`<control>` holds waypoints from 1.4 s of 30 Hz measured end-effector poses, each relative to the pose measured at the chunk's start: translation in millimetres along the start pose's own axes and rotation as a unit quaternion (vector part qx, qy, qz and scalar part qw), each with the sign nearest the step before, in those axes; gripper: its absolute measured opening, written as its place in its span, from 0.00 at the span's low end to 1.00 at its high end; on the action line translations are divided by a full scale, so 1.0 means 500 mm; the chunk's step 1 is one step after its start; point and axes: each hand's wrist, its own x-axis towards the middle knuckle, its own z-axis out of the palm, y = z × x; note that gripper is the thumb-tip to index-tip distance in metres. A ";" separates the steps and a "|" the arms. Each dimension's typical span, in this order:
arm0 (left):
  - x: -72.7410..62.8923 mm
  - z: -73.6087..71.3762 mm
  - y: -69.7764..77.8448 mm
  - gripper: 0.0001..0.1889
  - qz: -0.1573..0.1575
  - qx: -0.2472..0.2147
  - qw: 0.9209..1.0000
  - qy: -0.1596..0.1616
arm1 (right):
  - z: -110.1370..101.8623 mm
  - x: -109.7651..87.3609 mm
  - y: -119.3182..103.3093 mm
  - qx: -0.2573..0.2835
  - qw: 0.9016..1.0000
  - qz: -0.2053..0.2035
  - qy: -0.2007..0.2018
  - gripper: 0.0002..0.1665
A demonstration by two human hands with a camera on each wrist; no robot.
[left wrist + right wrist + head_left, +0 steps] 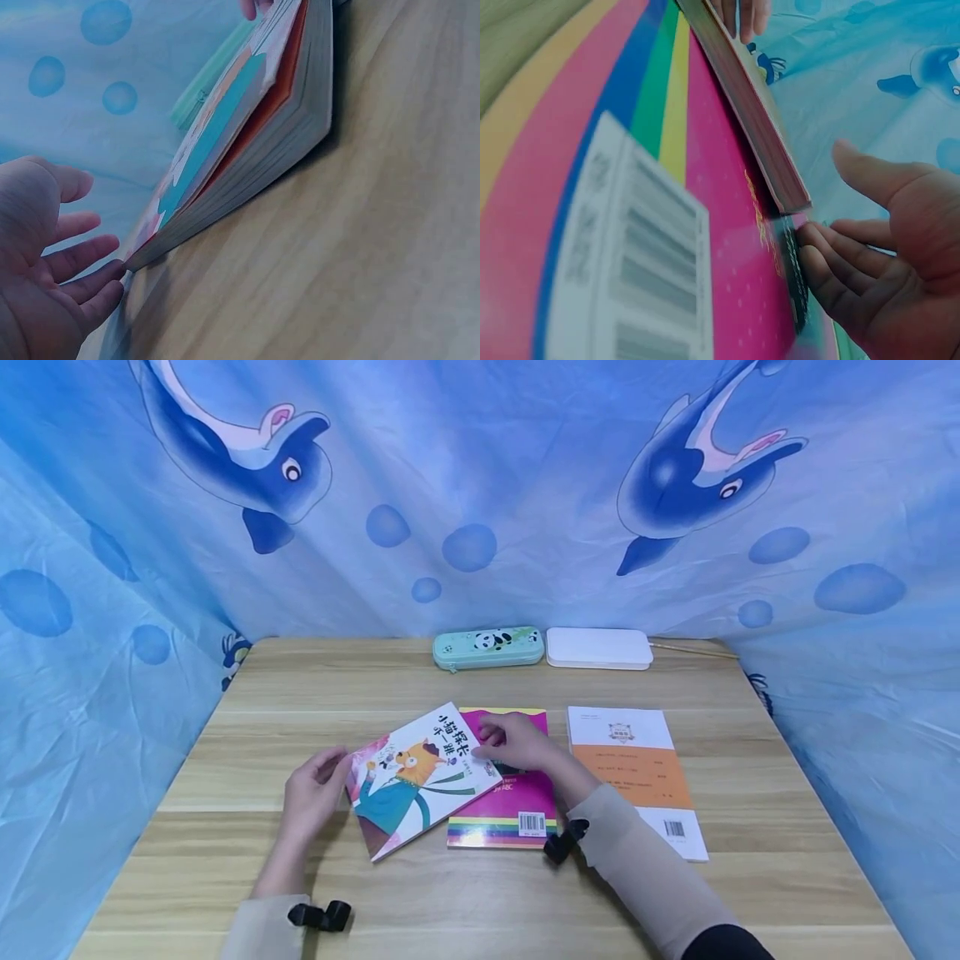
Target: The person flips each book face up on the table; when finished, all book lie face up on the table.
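A picture book with an orange cat on its cover (416,777) lies slanted, its right part overlapping a magenta book (483,817) with a barcode. At the slanted book's left edge is my left hand (313,793); the left wrist view shows its fingers (82,262) extended, fingertips right at the book's corner. My right hand (522,745) is over the magenta book, beside the cat book's right end. In the right wrist view its thumb (874,174) stands apart from the loosely bent fingers, which are close to the book's corner, with nothing pinched between them.
To the right lies a white and orange book (633,777), partly behind the right forearm. A mint panda pencil case (487,649) and a white flat box (598,648) with a cable sit at the table's back edge. A blue dolphin curtain (472,468) hangs behind.
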 end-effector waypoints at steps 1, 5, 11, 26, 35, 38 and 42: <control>0.002 0.000 0.000 0.28 0.003 -0.002 1.000 -0.002 | -0.001 -0.003 0.000 -0.007 1.000 -0.007 -0.009 0.32; 0.011 0.003 0.002 0.27 0.016 -0.014 1.000 -0.012 | -0.004 -0.014 -0.007 -0.022 0.999 -0.017 -0.046 0.37; 0.018 0.006 0.005 0.26 0.014 -0.006 0.999 -0.033 | -0.002 -0.028 -0.025 -0.040 0.997 -0.010 -0.065 0.41; -0.004 -0.021 -0.012 0.24 0.047 0.049 0.995 -0.070 | 0.015 -0.032 -0.051 -0.093 0.994 0.020 -0.052 0.52; -0.031 -0.059 -0.021 0.28 0.058 0.084 0.989 -0.107 | 0.015 -0.008 -0.035 -0.065 0.998 0.016 -0.008 0.31; -0.040 -0.067 -0.024 0.32 0.049 0.084 0.989 -0.115 | 0.018 0.001 -0.031 -0.067 0.997 0.025 0.006 0.28; -0.049 -0.070 -0.028 0.36 0.040 0.080 0.989 -0.114 | 0.026 0.015 -0.029 -0.050 0.998 0.028 0.018 0.28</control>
